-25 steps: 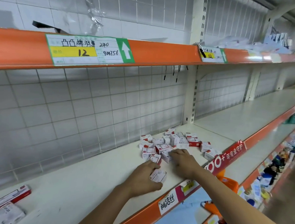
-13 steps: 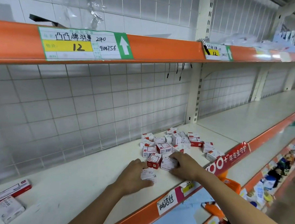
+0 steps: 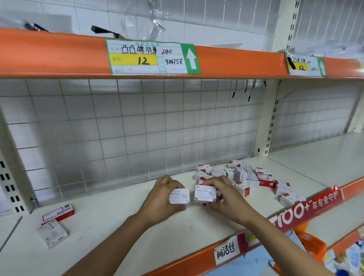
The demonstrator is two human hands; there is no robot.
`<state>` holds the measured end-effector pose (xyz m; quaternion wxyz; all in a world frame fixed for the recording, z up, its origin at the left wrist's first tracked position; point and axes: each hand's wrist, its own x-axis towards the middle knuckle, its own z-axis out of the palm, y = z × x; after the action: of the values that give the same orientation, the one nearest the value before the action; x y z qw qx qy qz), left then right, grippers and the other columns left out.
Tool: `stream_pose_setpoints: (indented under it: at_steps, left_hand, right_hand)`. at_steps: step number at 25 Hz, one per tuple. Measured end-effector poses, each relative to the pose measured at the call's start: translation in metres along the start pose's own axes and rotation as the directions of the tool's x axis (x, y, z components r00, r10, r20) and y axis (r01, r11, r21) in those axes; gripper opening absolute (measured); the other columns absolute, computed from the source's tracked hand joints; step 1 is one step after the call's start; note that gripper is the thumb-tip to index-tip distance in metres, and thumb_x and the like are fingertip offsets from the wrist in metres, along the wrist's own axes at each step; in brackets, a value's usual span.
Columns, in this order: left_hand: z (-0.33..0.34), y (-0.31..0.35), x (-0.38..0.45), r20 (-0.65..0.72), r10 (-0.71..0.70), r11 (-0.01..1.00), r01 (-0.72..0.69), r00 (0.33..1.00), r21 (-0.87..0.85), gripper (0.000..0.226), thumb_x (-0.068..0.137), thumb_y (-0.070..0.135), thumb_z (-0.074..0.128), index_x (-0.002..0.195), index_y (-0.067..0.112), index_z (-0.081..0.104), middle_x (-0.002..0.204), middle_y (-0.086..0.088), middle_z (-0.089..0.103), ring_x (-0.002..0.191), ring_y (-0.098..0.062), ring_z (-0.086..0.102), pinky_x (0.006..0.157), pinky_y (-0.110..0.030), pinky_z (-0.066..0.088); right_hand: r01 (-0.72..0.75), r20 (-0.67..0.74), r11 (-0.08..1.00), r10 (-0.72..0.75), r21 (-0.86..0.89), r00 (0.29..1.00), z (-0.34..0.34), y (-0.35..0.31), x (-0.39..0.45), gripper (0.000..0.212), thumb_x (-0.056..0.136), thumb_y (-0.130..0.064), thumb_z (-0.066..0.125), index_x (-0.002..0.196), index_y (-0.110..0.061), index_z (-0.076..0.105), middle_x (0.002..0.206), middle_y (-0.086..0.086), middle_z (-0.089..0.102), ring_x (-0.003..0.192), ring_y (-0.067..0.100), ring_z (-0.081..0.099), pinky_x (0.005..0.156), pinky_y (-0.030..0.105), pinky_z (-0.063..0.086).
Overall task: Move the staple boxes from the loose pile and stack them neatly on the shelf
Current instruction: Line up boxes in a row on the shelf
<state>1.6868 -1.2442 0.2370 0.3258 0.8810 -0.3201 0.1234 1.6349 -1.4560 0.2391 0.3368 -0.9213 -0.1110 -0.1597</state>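
Both hands are up over the shelf (image 3: pixel 114 224) now, each with a small white box. The left hand (image 3: pixel 160 201) has its grip clamped on one box (image 3: pixel 179 196), fingers curled over the top and thumb underneath, the printed face reading "PAPER CLIPS" turned toward the camera. Right beside it, the right hand (image 3: pixel 222 199) grips a second box (image 3: pixel 205 193) the same way, fingers draped over its top edge. The two boxes sit nearly side by side, a narrow gap between them, both lifted just off the shelf surface. More seems tucked under the right hand's box, though how much cannot be told.

Just behind and to the right of the right hand's grip lies the loose pile (image 3: pixel 244 176), white and red boxes tumbled at all angles, some flat, some on edge. A few stragglers (image 3: pixel 287 193) lie further right of the grip, close to the shelf's front lip by the red banner strip (image 3: pixel 311 206).

Well to the left of the left hand's grip, near the shelf's upright, a red-and-white stapler box (image 3: pixel 58 212) lies flat, with a white carton (image 3: pixel 53 233) touching its near side. Behind everything stands the wire grid back panel (image 3: pixel 115 124), and above the grips runs the orange shelf edge (image 3: pixel 45 52) carrying a handwritten price label (image 3: pixel 152 57) marked 12.
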Motion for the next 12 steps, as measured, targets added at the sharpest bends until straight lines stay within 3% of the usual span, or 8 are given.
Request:
stream_pose_setpoints:
  at_steps: [7, 12]
  left_hand:
    - [-0.032, -0.024, -0.032, -0.020, -0.131, 0.990, 0.132, 0.991, 0.056, 0.040, 0.069, 0.026, 0.077, 0.105, 0.026, 0.058, 0.099, 0.012, 0.047, 0.101, -0.006, 0.042, 0.075, -0.002, 0.033]
    - [-0.065, -0.046, -0.065, -0.071, -0.273, 0.962, 0.272, 0.959, -0.018, 0.064, 0.064, 0.026, 0.082, 0.107, 0.032, 0.036, 0.094, 0.016, 0.046, 0.089, -0.002, 0.048, 0.066, -0.005, 0.038]
  right_hand:
    - [0.075, 0.122, 0.996, -0.080, 0.045, 0.989, 0.044, -0.023, 0.016, 0.043, 0.078, -0.012, 0.069, 0.114, -0.030, 0.052, 0.111, -0.005, 0.045, 0.101, 0.007, 0.044, 0.081, 0.016, 0.040]
    - [0.148, 0.168, 0.987, -0.156, 0.060, 0.973, 0.081, -0.057, 0.027, 0.044, 0.077, -0.011, 0.069, 0.117, -0.024, 0.054, 0.113, -0.003, 0.047, 0.106, 0.012, 0.044, 0.084, 0.016, 0.039]
